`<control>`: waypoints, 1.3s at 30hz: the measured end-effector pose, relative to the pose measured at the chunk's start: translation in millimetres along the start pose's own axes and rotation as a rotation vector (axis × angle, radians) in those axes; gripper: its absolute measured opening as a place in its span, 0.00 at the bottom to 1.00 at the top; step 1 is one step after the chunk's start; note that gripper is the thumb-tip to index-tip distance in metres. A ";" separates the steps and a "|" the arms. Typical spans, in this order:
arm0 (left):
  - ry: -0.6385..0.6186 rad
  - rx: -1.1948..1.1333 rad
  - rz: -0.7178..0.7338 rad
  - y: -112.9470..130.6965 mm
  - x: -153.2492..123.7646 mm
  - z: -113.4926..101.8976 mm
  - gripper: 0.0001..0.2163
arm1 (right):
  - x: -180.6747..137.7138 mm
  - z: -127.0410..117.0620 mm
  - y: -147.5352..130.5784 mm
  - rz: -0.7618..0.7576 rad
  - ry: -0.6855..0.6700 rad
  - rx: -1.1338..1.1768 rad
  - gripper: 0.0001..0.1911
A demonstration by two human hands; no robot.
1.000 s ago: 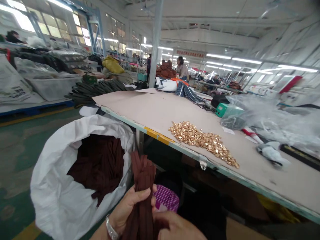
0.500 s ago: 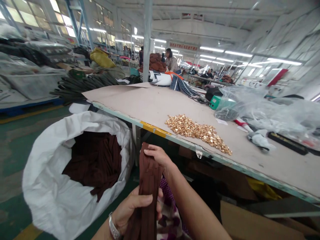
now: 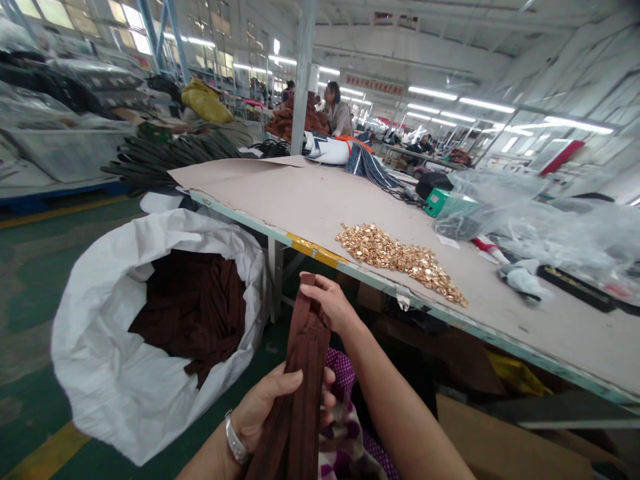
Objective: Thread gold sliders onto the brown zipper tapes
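A bundle of long brown zipper tapes hangs between my hands, its upper ends pointing away from me. My left hand wraps around the middle of the bundle, thumb on top and fingertips showing at the right side. At the top, my right hand pinches one tape end between thumb and fingers; that end stands a little apart from the rest. Below left, a white sack holds a heap of more brown tapes. A pile of small gold metal pieces, perhaps zipper sliders, lies on the table beyond.
The paper-covered table runs across in front, its edge just past my right hand. Clear plastic bags, a green box and a black tray lie on its right. Cardboard is below. A person stands far back.
My right hand has lifted and separated one tape end from the bundle's top. My left hand keeps its hold. The view has shifted slightly.
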State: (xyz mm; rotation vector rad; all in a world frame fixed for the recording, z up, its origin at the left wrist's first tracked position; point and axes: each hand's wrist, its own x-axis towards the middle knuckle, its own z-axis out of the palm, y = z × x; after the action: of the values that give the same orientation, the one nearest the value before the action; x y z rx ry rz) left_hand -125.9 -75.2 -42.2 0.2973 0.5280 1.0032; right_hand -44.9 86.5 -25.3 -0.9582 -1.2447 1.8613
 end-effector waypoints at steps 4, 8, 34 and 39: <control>0.068 0.046 -0.032 -1.3 2.3 0.0 0.12 | 0.1 -0.3 1.4 -0.008 -0.029 -0.079 0.18; 0.102 0.085 -0.047 -2.6 2.9 -2.0 0.10 | 1.4 -0.4 -5.2 0.005 -0.036 -0.151 0.20; 0.037 -0.155 -0.139 0.5 10.3 -4.0 0.27 | -64.1 35.1 -151.4 -0.420 -0.079 -0.072 0.09; -0.034 -0.223 -0.069 6.1 9.6 -1.6 0.34 | -85.0 39.1 -99.3 -0.421 -0.037 -0.291 0.09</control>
State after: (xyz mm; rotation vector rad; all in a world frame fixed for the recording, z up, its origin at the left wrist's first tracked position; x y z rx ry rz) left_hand -127.1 -63.8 -43.4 0.0959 0.3889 0.9784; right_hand -22.9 27.2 95.5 -0.7359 -1.6283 1.4003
